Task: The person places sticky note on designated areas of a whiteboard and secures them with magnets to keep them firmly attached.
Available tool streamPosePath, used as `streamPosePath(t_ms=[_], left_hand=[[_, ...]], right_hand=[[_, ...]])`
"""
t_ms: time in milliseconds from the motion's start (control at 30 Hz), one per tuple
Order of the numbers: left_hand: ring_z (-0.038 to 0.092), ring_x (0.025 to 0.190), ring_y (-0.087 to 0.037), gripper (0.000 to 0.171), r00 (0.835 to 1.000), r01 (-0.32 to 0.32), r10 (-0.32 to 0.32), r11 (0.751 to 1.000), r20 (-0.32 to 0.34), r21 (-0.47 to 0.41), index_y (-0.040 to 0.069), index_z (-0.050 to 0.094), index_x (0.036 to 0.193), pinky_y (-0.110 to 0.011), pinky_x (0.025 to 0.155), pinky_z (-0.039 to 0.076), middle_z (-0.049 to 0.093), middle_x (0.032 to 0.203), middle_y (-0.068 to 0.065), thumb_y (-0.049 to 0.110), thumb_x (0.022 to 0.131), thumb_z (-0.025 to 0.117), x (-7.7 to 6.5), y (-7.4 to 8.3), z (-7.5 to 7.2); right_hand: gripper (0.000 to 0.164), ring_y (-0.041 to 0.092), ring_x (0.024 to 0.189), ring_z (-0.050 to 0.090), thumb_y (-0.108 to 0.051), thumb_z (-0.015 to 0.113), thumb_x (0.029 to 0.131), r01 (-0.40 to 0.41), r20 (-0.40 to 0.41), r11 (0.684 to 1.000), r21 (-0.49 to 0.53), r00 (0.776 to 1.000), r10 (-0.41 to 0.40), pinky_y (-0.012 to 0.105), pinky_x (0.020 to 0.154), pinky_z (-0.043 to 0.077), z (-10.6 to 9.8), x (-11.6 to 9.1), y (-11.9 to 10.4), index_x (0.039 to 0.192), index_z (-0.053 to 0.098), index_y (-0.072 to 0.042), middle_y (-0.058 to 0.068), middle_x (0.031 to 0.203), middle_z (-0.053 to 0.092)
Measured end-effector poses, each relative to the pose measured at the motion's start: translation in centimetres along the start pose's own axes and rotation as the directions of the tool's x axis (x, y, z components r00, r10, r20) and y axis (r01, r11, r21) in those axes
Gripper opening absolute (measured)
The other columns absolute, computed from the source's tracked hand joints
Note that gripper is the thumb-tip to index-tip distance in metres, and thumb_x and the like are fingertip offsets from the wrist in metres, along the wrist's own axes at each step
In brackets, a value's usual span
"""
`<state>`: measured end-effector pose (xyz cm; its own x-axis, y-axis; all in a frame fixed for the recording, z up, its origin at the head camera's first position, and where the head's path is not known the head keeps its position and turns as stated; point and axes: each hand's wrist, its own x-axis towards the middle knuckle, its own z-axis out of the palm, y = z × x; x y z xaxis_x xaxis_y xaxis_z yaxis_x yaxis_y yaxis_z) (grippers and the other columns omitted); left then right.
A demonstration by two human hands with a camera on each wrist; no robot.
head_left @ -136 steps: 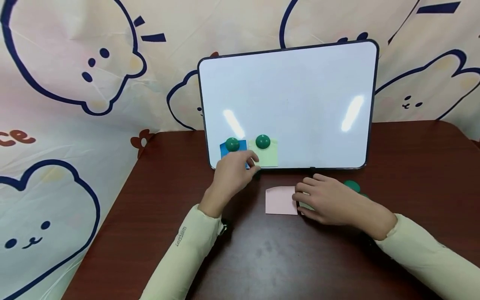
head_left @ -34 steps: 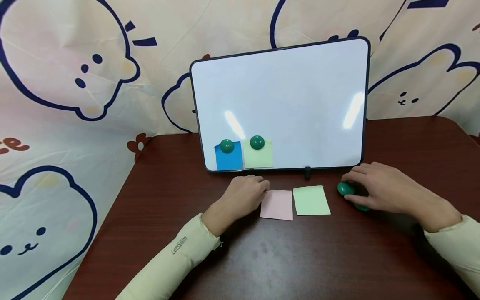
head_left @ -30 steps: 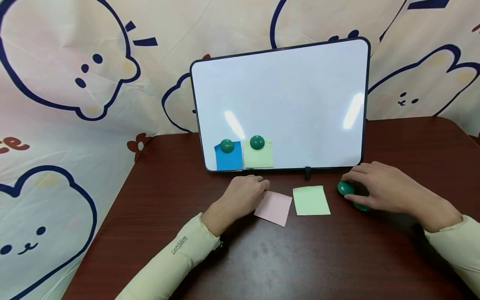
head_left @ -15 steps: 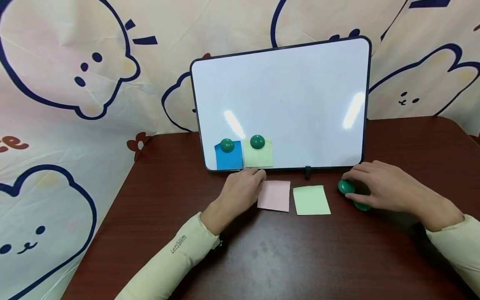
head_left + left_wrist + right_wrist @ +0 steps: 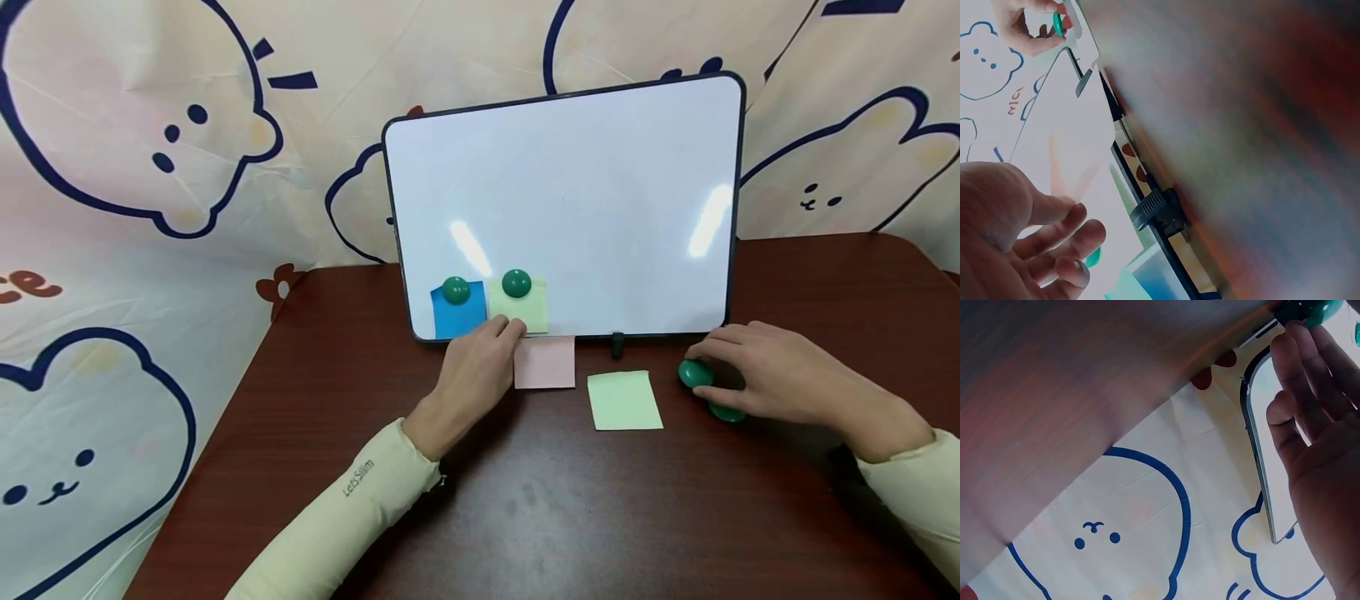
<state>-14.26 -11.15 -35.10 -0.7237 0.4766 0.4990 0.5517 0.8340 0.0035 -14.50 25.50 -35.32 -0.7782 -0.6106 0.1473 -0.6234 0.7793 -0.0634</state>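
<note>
Paper hangs from the person's left hand (image 5: 478, 367): a pink note (image 5: 545, 365), pinched near its upper left corner, thumb against fingers. Its top edge overlaps the bottom frame of the whiteboard (image 5: 570, 192) from above; I can't tell whether they touch. On its right, a strip of tabletop (image 5: 600, 517) parts it from a black support (image 5: 617, 345) under the board and, lower, from a pale green note (image 5: 626, 402) lying flat. Brown wood runs on towards the person. Up on the board, a blue note (image 5: 460, 317) sits under one dome magnet (image 5: 456, 290), a yellow-green note (image 5: 531, 312) under another, with white surface stretching on to the right-hand frame.

Held squarely, the pink note has its upper edge facing the board, roughly along the frame; it's too nearly square to pick a long axis.

The right hand (image 5: 787, 375) has thumb and fingers round a green magnet (image 5: 695, 373), a second magnet (image 5: 726, 413) just beneath.
</note>
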Motion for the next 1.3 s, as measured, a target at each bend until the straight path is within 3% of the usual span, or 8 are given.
streamPosePath(t_ms=[367,867,1100,1300], left_hand=[[0.055,0.061,-0.013,0.012,1.0,-0.028,0.028,0.999,-0.001,-0.034,0.011,0.068,0.101,-0.022,0.051,0.049,0.062,0.078,-0.004,0.004,0.093,0.061,-0.3,1.2,-0.3],[0.048,0.058,-0.011,0.011,1.0,-0.024,0.024,0.999,-0.01,-0.044,0.009,0.067,0.102,-0.018,0.049,0.042,0.058,0.075,-0.003,0.006,0.096,0.058,-0.2,1.1,-0.2],[0.047,0.058,-0.013,0.015,0.997,-0.077,0.078,0.997,-0.021,0.025,0.009,0.068,0.104,-0.02,0.049,0.042,0.057,0.077,-0.003,0.003,0.092,0.06,0.1,1.2,-0.3],[0.05,0.058,-0.013,0.017,0.993,-0.095,0.095,0.996,-0.066,0.004,0.009,0.069,0.103,-0.021,0.047,0.04,0.058,0.078,-0.003,0.002,0.092,0.059,0.6,1.3,0.0]], right_hand=[[0.038,0.013,0.089,0.061,-0.039,0.083,0.078,0.001,-0.003,1.0,0.0,1.0,-0.001,0.04,0.078,0.056,0.0,-0.1,0.3,0.111,0.072,-0.022,-0.004,0.106,0.07],[0.036,0.011,0.087,0.061,-0.039,0.082,0.079,0.01,0.002,1.0,0.011,1.0,-0.01,0.04,0.078,0.056,0.0,0.0,0.2,0.11,0.072,-0.023,-0.006,0.104,0.069],[0.037,0.011,0.089,0.061,-0.038,0.082,0.08,0.002,0.007,0.999,0.036,1.0,-0.003,0.04,0.079,0.057,-0.2,-0.1,0.4,0.111,0.071,-0.023,-0.006,0.105,0.069],[0.037,0.012,0.092,0.061,-0.036,0.083,0.078,-0.008,-0.009,0.999,0.05,1.0,0.009,0.041,0.08,0.057,-0.3,-0.3,0.9,0.111,0.071,-0.023,-0.005,0.106,0.069]])
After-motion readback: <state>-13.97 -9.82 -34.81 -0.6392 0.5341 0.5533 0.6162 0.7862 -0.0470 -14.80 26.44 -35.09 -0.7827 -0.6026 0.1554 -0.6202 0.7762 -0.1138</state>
